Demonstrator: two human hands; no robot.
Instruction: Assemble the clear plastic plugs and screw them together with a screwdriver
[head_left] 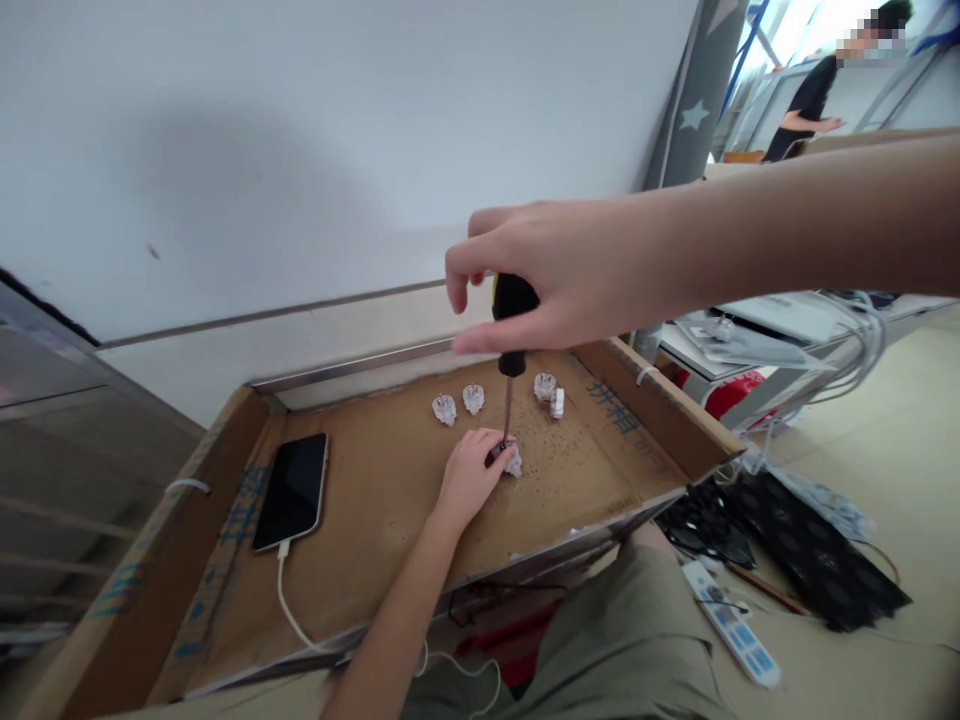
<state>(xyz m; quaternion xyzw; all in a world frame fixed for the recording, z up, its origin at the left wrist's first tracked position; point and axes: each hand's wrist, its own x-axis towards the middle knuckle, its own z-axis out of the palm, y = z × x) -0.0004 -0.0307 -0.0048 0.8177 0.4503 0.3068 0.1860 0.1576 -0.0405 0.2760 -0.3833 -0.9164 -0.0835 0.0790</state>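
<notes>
My right hand point(517, 270) is curled from above around the black and yellow handle of a screwdriver point(512, 362), its fingers loosely spread. The shaft points straight down. Its tip meets a small white plug point(514, 463) on the cardboard, though the exact contact is partly hidden. My left hand point(474, 470) pinches that plug from the left, with a small dark piece showing between thumb and fingers. Beyond the hands stand similar white plugs with metal pins: one plug point(444, 408) and another plug point(473, 397) to the left, and a pair of plugs point(545, 386) touching to the right.
Cardboard with raised sides point(667, 440) lines the work surface. At left lies a phone point(294, 490) with a white cable point(289, 600). Dark specks dot the cardboard at right. A power strip point(731, 625) and black packing point(817, 550) lie on the floor. A person point(810, 110) is in the background.
</notes>
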